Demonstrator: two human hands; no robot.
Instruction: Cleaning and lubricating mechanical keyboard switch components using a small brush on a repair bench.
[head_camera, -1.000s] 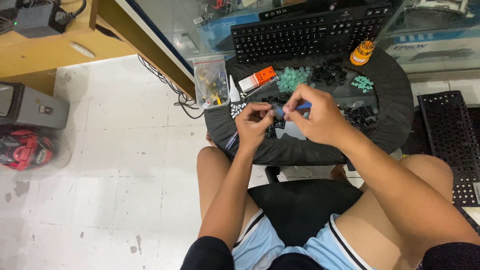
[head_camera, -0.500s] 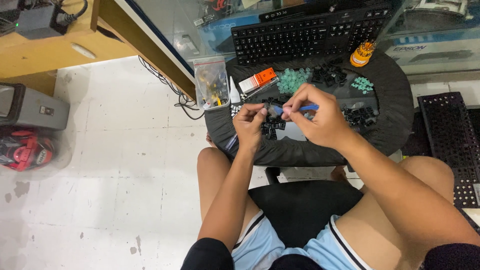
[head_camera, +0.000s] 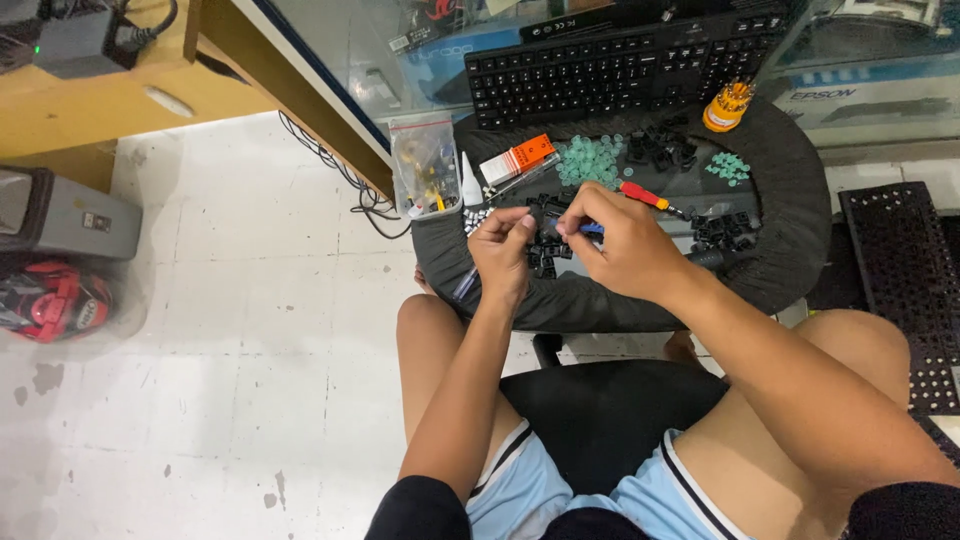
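My left hand (head_camera: 505, 250) is pinched shut on a small dark part, too small to identify, over the round black work surface (head_camera: 790, 180). Just to its right, my right hand (head_camera: 622, 245) grips a thin blue-handled tool (head_camera: 592, 229) whose tip points at the left fingers. Loose black keycaps (head_camera: 548, 258) lie under and between both hands. A red-handled screwdriver (head_camera: 645, 195) rests on the surface just behind my right hand.
A black keyboard (head_camera: 620, 65) lies at the back, with pale green rubber domes (head_camera: 590, 160), an orange bit holder (head_camera: 727, 105), a bag of small parts (head_camera: 425, 165) and an orange box (head_camera: 518, 160) nearby. Another keyboard (head_camera: 900, 280) lies on the floor at right, a red helmet (head_camera: 50, 300) at left.
Both hands have stayed close together over the keycaps, shifting only slightly as the tool works at the part in the left fingers.
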